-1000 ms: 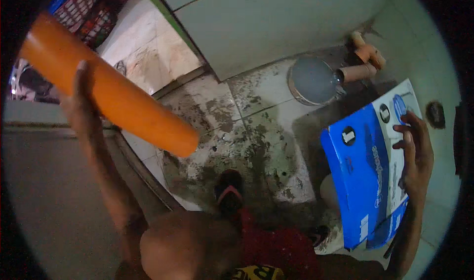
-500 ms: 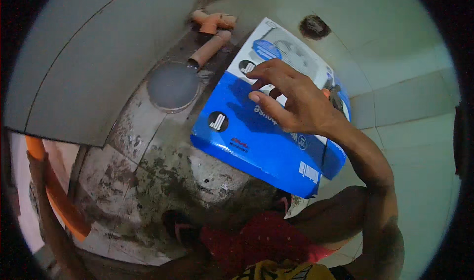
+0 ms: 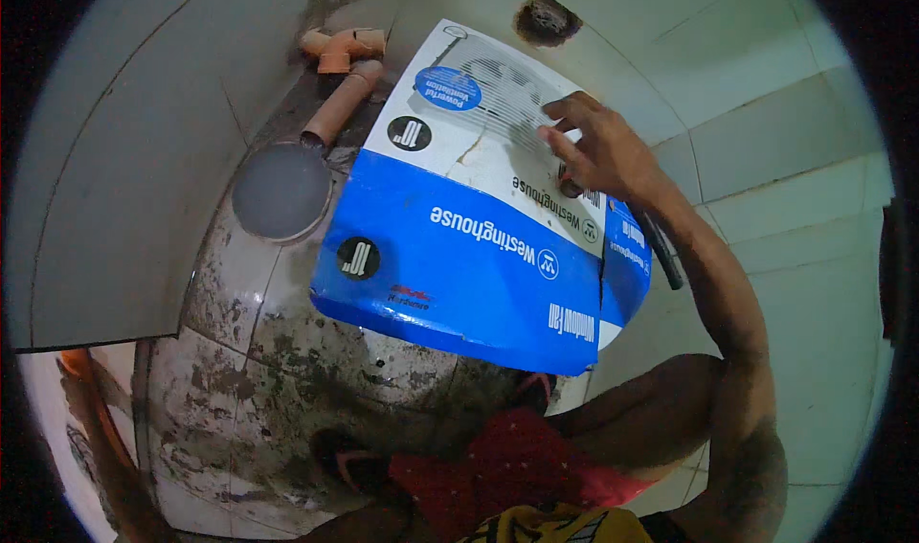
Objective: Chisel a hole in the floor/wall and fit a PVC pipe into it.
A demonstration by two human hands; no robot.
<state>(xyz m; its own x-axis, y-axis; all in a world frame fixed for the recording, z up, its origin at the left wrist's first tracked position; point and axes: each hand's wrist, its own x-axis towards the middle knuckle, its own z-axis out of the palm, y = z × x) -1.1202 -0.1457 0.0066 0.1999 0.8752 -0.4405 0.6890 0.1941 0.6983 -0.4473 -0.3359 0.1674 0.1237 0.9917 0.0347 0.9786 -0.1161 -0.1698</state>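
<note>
At the lower left, my left hand [image 3: 81,382] is closed around an orange pipe [image 3: 73,361], partly hidden by the hand and forearm. On the right, my right hand [image 3: 613,150] hovers over a blue and white fan carton [image 3: 431,246], thumb and forefinger apart, apparently holding nothing. Just below its thumb a short dark, reddish-ended object [image 3: 571,183] shows; its kind is unclear. A black bar-like tool part [image 3: 661,246] sticks out past the carton's right side, beneath my right wrist.
A round drain opening filled with greyish water [image 3: 282,193] lies left of the carton. Beside it stand a brownish pipe [image 3: 342,104] and an orange tee fitting [image 3: 337,51]. The tiled wall has a rough hole [image 3: 547,20]. A grey panel [image 3: 105,208] fills the left; the floor [image 3: 306,371] is stained.
My right hand has moved right across the carton toward the dark tool parts at its edge. My left hand and the orange pipe have shifted down and left. The view has turned somewhat.
</note>
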